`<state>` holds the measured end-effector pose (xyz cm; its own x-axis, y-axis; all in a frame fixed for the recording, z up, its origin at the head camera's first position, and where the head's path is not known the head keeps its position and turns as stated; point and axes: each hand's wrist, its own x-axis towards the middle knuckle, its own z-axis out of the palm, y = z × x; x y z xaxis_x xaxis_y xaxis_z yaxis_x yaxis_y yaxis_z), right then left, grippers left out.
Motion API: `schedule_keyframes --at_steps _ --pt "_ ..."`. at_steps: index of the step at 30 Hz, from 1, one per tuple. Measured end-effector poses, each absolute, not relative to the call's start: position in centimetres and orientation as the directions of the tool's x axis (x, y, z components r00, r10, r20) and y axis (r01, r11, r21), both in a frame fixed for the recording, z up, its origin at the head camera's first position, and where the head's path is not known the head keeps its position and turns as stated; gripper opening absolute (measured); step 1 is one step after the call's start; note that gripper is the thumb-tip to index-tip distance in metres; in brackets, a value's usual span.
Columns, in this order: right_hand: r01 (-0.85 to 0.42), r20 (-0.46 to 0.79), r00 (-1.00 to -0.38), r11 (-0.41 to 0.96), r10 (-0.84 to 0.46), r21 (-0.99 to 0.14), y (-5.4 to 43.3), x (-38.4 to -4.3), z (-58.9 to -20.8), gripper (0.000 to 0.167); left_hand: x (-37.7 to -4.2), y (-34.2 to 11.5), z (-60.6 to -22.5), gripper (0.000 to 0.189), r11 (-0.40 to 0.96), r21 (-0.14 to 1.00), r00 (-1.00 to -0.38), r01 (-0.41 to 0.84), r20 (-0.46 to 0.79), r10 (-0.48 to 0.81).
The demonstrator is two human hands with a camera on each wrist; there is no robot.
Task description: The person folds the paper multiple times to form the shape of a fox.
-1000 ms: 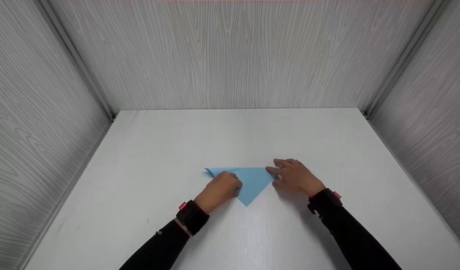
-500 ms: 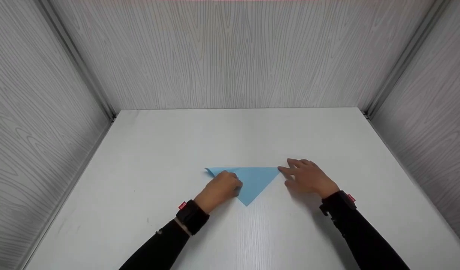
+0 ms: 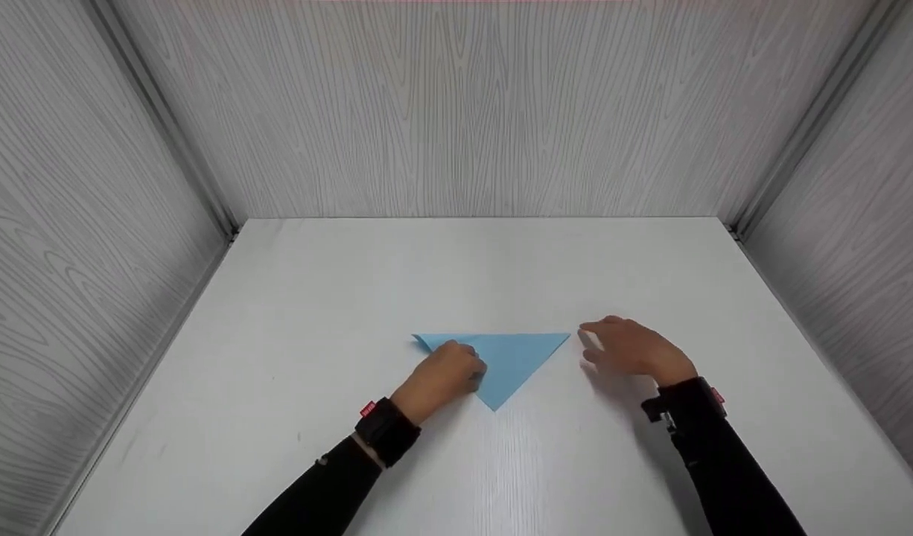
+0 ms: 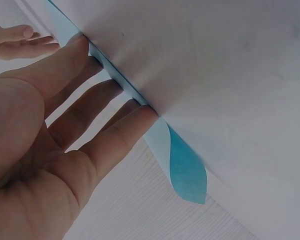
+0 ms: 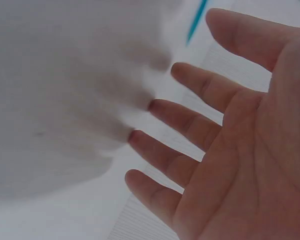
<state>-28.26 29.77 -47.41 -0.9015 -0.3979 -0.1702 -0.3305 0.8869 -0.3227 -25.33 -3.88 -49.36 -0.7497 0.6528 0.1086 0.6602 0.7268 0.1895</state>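
1. Pale wood-grained walls [image 3: 456, 112] stand beyond the left hand [image 3: 441, 376] and right hand [image 3: 635, 353].
2. White table [image 3: 352, 275] spreads beneath both hands.
3. Black sleeves [image 3: 736, 469] slant forward and inward behind the hands.
4. Blue paper triangle [image 3: 512, 363] lies under the left fingertips, its corner beyond them curling up.
5. Right hand: just beside the paper's other corner, fingers straight and spread apart.
6. Left hand: arched, fingers slightly apart, tips pressing the paper's edge.
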Motion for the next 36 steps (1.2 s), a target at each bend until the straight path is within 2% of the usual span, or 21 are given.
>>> schedule_keyframes --at_steps 2,5,11,15,21,29,33,36 --pt "-0.322 -0.144 -0.909 0.880 -0.390 -0.349 29.0 -28.3 -47.0 0.058 -25.2 -3.8 -49.4 0.014 0.725 0.184 -0.746 0.664 0.108 0.657" --pt "-0.385 -0.067 -0.897 0.847 -0.437 -0.367 26.9 -28.0 -46.8 0.060 -25.1 -3.6 -49.3 0.012 0.722 0.176 -0.742 0.669 0.112 0.661" --pt "-0.559 0.039 -0.815 0.766 -0.578 -0.317 22.4 -27.2 -47.5 0.057 -25.0 -3.1 -49.3 0.013 0.724 0.136 -0.737 0.676 0.106 0.668" --pt "-0.599 0.030 -0.789 0.758 -0.613 -0.257 21.0 -26.9 -48.4 0.057 -25.2 -2.5 -49.6 0.015 0.716 0.109 -0.724 0.689 0.110 0.680" --pt "-0.595 -0.006 -0.792 0.773 -0.611 -0.221 20.6 -26.5 -49.3 0.060 -25.4 -2.0 -49.7 0.015 0.704 0.082 -0.709 0.705 0.115 0.696" --pt "-0.583 -0.018 -0.788 0.757 -0.615 -0.295 20.4 -27.2 -49.4 0.066 -25.4 -2.7 -49.4 0.014 0.705 0.082 -0.709 0.704 0.141 0.691" --pt "-0.597 -0.013 -0.777 0.743 -0.630 -0.302 19.9 -27.7 -49.5 0.068 -25.4 -3.4 -49.3 0.012 0.720 0.056 -0.719 0.692 0.146 0.680" --pt "-0.609 0.000 -0.769 0.733 -0.639 -0.302 19.6 -27.8 -49.6 0.067 -25.4 -3.8 -49.1 0.013 0.719 0.078 -0.722 0.691 0.132 0.679"
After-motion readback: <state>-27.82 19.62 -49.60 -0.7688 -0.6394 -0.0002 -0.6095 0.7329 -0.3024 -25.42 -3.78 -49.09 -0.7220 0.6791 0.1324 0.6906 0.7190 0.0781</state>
